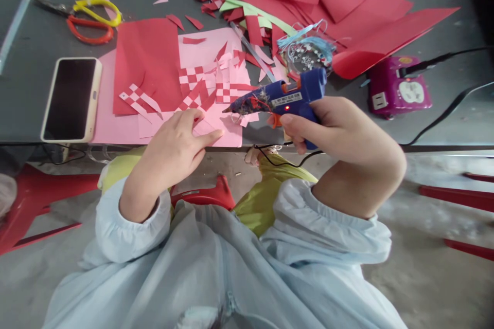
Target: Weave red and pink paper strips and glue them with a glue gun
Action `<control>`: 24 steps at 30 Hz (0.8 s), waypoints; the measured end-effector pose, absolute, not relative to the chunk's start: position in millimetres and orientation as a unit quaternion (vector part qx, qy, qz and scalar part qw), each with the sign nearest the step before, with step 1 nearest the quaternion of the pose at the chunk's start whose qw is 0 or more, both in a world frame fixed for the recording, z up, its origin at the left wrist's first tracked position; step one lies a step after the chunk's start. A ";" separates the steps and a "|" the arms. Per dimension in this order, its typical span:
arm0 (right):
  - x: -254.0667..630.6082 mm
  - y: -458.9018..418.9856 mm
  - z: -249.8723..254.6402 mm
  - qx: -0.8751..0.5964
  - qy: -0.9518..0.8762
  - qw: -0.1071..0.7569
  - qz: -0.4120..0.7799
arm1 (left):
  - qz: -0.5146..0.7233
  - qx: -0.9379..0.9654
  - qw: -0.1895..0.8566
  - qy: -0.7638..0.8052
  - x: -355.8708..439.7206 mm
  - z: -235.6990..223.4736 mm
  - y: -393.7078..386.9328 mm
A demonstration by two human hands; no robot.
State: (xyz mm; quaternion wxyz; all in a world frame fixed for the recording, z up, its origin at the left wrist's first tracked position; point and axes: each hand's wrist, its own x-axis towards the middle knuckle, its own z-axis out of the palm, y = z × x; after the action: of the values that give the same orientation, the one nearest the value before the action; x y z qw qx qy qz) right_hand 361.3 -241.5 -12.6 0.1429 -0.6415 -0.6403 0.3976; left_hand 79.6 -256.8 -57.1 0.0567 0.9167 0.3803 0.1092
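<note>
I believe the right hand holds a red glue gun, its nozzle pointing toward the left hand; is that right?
Not quite: the head view shows the right hand holding a blue glue gun, not red, its nozzle toward the left hand.

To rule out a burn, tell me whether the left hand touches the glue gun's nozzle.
Apart. The head view shows the pink sheet between the nozzle and the left hand, thumb and index finger included.
</note>
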 end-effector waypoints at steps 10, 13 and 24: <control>360.4 -243.3 -8.7 -0.635 -0.646 0.168 0.388 | 0.115 0.894 0.051 0.431 90.3 -57.8 -263.3; 360.2 -243.2 -9.5 -0.632 -0.645 0.174 0.391 | 0.105 0.890 0.038 0.442 95.4 -57.3 -265.3; 365.7 -244.4 -13.0 -0.626 -0.647 0.184 0.394 | 0.123 0.901 0.101 0.404 85.2 -58.6 -266.7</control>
State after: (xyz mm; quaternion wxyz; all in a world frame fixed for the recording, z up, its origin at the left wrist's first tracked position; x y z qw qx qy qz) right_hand 365.7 -244.4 -13.0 0.1844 -0.6263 -0.6472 0.3936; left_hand 85.2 -266.7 -58.6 0.1011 0.9007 0.4041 0.1231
